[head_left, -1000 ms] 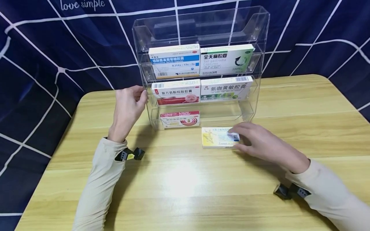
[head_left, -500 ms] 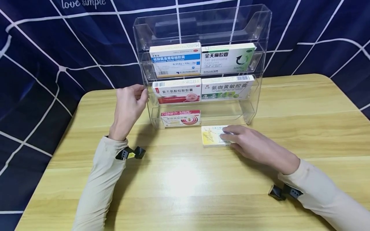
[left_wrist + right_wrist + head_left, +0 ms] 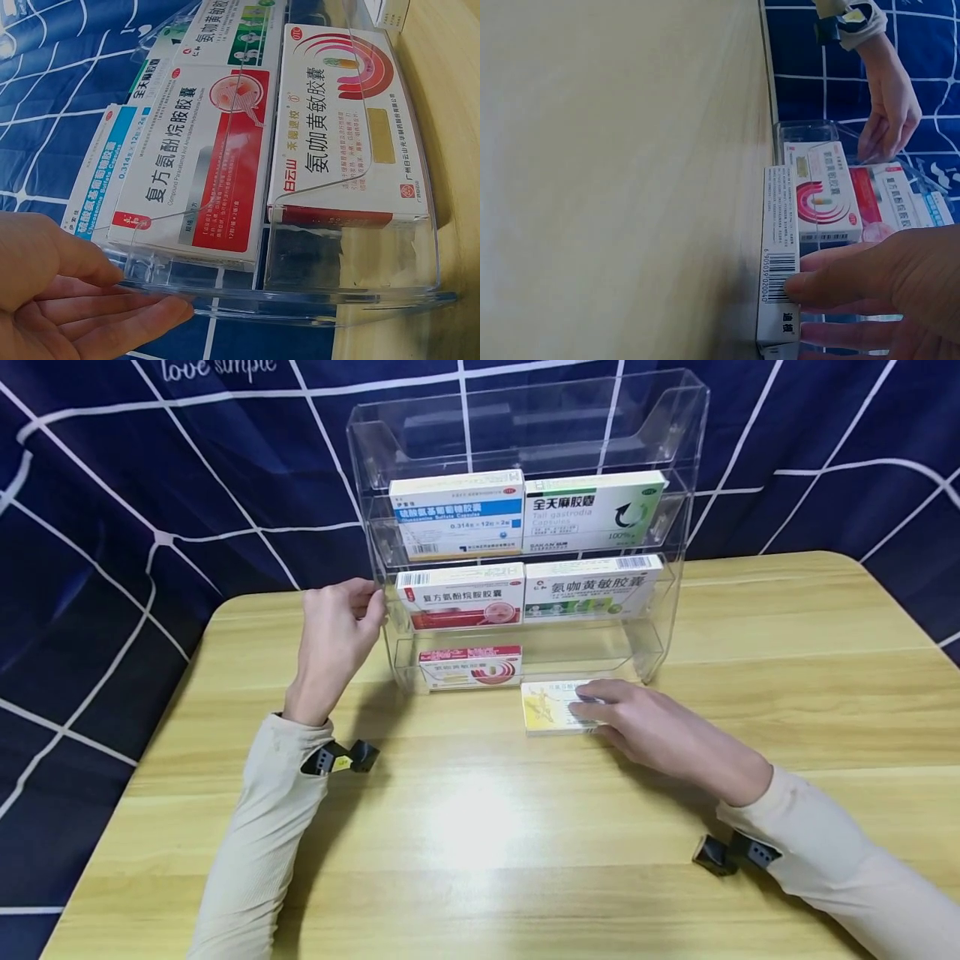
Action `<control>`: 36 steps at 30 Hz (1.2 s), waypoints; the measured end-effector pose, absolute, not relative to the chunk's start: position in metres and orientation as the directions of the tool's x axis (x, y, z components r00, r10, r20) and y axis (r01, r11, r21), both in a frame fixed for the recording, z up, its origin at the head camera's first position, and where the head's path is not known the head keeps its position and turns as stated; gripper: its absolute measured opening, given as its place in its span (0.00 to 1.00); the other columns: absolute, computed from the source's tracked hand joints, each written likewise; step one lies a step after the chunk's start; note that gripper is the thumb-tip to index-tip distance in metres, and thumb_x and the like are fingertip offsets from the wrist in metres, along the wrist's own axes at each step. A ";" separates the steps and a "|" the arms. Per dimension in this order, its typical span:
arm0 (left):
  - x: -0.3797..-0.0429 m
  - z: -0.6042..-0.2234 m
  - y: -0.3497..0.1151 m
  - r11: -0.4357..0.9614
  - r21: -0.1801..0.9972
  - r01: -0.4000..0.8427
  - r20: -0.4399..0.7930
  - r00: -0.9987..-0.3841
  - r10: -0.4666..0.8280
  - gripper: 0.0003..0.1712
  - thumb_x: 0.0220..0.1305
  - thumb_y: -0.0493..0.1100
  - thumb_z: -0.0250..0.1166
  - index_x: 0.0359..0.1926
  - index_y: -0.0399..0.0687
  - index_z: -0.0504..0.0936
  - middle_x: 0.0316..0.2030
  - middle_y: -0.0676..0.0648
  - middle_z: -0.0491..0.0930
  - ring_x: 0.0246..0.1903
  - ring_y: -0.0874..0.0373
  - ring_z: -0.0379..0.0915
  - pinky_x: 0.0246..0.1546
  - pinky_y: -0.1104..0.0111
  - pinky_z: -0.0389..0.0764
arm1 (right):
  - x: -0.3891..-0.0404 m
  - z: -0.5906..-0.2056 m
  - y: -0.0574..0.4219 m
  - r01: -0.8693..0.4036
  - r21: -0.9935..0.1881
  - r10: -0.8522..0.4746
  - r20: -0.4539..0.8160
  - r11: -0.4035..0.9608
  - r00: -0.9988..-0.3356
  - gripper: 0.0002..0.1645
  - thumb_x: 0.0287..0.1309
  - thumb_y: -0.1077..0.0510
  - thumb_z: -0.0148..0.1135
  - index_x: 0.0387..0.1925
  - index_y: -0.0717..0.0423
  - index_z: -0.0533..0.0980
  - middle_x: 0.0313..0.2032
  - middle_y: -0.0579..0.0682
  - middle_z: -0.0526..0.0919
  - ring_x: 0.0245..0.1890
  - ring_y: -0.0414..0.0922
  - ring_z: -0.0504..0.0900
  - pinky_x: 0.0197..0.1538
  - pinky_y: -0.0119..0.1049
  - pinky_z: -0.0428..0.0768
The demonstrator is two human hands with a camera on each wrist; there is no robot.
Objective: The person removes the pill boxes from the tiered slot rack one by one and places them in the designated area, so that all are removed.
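A clear acrylic display rack (image 3: 577,652) stands on the table, tiered, with medicine boxes in it. My left hand (image 3: 333,639) pinches the rack's left side edge between thumb and fingers; in the left wrist view the thumb (image 3: 82,255) lies on that edge. My right hand (image 3: 645,727) grips a white and yellow medicine box (image 3: 547,708) just in front of the rack's bottom tier. Its thumb (image 3: 832,281) presses the box's barcode side, while the fingers lie over the printed face and cover its right part. Whether the box touches the table I cannot tell.
A red and white capsule box (image 3: 471,668) sits at the bottom tier's left. Above it are a red-banded box (image 3: 461,597) and a green-patterned box (image 3: 592,589). The top row holds a blue-striped box (image 3: 457,517) and a green-white box (image 3: 592,514). A dark grid curtain (image 3: 225,468) hangs behind.
My right hand has moved left over the white and yellow box and taken hold of it. The box has shifted slightly toward the rack. My left hand keeps its hold on the rack.
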State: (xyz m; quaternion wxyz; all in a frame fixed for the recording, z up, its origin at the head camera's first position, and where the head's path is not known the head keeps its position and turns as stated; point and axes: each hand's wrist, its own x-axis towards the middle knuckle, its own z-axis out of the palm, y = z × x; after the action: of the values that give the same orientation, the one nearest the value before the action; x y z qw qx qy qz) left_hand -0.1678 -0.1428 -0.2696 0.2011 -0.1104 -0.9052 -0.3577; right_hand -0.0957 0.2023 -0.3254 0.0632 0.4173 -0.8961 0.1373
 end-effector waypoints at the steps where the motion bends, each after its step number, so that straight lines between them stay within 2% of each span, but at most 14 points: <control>1: -0.168 -0.270 -0.143 0.719 0.604 0.343 0.442 -0.895 0.055 0.12 0.64 0.32 0.56 0.38 0.25 0.83 0.28 0.35 0.85 0.30 0.46 0.84 0.34 0.57 0.84 | -0.096 -0.325 0.202 -0.766 -0.192 -0.732 0.227 0.613 -0.642 0.24 0.42 0.74 0.70 0.47 0.64 0.81 0.49 0.66 0.80 0.48 0.62 0.81 0.48 0.53 0.80; 36: -0.167 -0.270 -0.144 0.721 0.608 0.331 0.428 -0.902 0.053 0.13 0.65 0.33 0.55 0.38 0.26 0.83 0.28 0.35 0.85 0.31 0.46 0.84 0.35 0.58 0.84 | -0.091 -0.324 0.205 -0.733 -0.191 -0.702 0.211 0.653 -0.680 0.22 0.43 0.75 0.67 0.45 0.66 0.82 0.49 0.66 0.81 0.45 0.62 0.82 0.45 0.53 0.82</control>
State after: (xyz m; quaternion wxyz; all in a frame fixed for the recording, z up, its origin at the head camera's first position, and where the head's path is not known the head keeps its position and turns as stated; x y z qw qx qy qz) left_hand -0.1666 -0.1435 -0.2696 0.1942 -0.1058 -0.9072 -0.3579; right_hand -0.0913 0.2046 -0.3242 0.0594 0.3955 -0.9071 0.1311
